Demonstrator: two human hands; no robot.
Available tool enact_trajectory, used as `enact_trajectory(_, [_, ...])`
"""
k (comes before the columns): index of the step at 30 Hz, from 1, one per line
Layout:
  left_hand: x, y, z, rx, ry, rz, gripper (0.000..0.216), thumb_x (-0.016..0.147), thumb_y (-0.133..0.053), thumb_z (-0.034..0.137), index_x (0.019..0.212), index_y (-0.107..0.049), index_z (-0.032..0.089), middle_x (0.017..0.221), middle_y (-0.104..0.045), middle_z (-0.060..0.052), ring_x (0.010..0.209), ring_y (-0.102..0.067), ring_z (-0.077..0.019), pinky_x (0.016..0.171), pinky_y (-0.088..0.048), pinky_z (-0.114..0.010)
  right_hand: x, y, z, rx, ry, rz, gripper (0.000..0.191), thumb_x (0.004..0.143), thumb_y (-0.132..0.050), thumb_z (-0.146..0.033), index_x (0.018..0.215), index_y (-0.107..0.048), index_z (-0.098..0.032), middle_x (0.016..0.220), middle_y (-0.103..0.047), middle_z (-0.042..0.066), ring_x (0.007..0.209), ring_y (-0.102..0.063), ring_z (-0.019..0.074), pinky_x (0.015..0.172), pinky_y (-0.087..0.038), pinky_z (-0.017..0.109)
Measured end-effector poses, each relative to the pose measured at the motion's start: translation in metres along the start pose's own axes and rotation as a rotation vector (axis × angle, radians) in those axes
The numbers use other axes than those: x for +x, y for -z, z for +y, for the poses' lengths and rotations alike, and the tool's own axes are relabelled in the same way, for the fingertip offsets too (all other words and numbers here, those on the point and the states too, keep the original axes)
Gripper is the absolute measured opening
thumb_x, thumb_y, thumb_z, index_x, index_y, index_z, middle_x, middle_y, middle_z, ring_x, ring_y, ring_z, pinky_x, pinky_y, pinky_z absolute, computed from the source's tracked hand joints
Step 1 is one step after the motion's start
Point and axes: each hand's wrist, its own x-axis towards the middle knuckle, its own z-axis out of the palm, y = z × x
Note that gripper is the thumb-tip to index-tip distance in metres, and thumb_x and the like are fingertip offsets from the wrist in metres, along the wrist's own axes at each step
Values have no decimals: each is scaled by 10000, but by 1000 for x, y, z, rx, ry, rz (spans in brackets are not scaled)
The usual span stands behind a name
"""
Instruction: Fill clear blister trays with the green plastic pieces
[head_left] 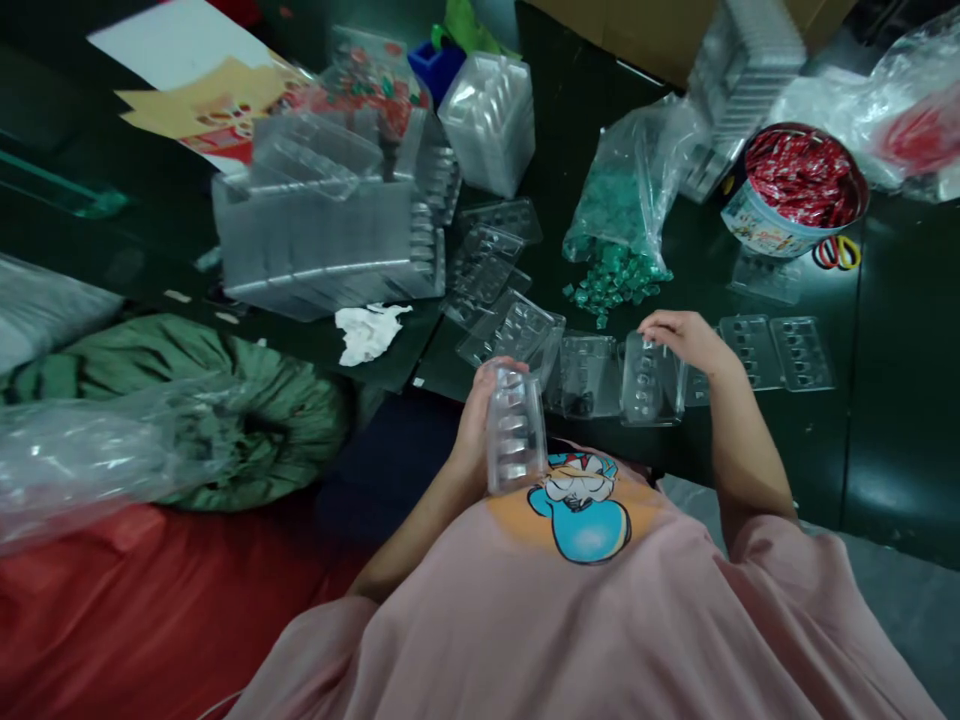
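Fingers of the left hand (472, 415), in the head view, are wrapped round the left side and far end of a clear tray (517, 440), held up before the shirt (517, 580). Its long axis runs away from the body, a row of pockets along its length; whether it is one tray or several nested, I cannot tell. Fingers of the right hand (694, 340) grip the far edge of a second tray (645, 385), whose long axis also points away from the body; it is at the near edge of the table (795, 450), with flat trays (585, 370) just to its left. Beyond it lies a clear bag (656, 130) with green pieces (615, 280) inside, more of them heaped loose at its near end. Farther right, a round tub (761, 225) is filled with red packets (802, 175); coloured loops (849, 252) lie just beside it. On the left stands a large tray stack (315, 250), loose trays (319, 150) on top, near a white tissue (367, 332).
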Motion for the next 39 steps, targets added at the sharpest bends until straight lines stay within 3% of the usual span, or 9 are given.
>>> enact_trajectory(3, [2,-3,-1,7,0,-16,309,885,-549,466,1106,-571,252,1114,-640,-42,867,-634,-161,707,-538,-281,6,-14,16,-173,15,-47,191,886,-543,-227,868,-732,-202,877,-703,48,794,-633,180,766,-471,312])
enact_trajectory(6, [4,-5,-3,21,4,-21,313,890,-540,470,1114,-577,255,1126,-640,-45,885,-632,-167,716,-536,-287,10,-30,17,-230,30,45,167,871,-575,-202,921,-735,-195,924,-697,82,860,-631,216,827,-476,355])
enact_trajectory(10, [6,-8,-6,52,14,-28,367,888,-531,509,1161,-575,267,1153,-632,-37,921,-623,-170,765,-525,-297,9,-56,-18,-127,120,247,139,884,-604,-245,951,-718,-200,921,-687,80,919,-611,230,865,-469,387])
enact_trajectory(15, [13,-13,-12,141,-20,-45,395,873,-567,501,1180,-592,254,1164,-629,-39,1029,-597,-188,873,-487,-299,14,-109,-78,188,262,100,124,910,-595,-281,947,-694,-216,904,-684,34,829,-612,166,757,-472,295])
enact_trajectory(19, [16,-12,-11,218,-64,-35,350,861,-583,493,1090,-624,231,1150,-621,-45,1066,-577,-202,901,-468,-300,23,-133,-89,220,289,132,110,906,-598,-266,850,-663,-198,838,-664,22,795,-601,151,744,-448,275])
enact_trajectory(29, [14,-9,-7,217,-79,-24,353,848,-585,491,1061,-611,210,1102,-623,-52,1037,-581,-204,889,-474,-302,29,-128,-88,134,404,86,131,919,-503,-227,803,-556,-200,802,-589,31,794,-554,166,755,-440,303])
enact_trajectory(32, [15,-7,-8,166,-61,-15,327,843,-594,482,1038,-612,220,1091,-635,-49,1009,-601,-198,873,-489,-304,23,-135,-86,274,342,134,142,931,-510,-291,821,-532,-205,889,-632,49,876,-594,172,811,-460,323])
enact_trajectory(35, [16,-6,-10,104,-14,-34,336,849,-582,480,1068,-590,227,1100,-647,-54,1005,-619,-203,869,-504,-324,14,-135,-80,503,200,136,191,947,-502,-393,905,-533,-209,846,-643,24,803,-617,144,757,-485,295])
enact_trajectory(39, [18,-8,-10,79,15,-64,338,864,-550,483,1094,-570,236,1134,-646,-56,1001,-626,-205,848,-521,-339,1,-86,-53,556,113,218,258,912,-561,-459,968,-602,-211,770,-648,-6,696,-600,119,694,-488,266])
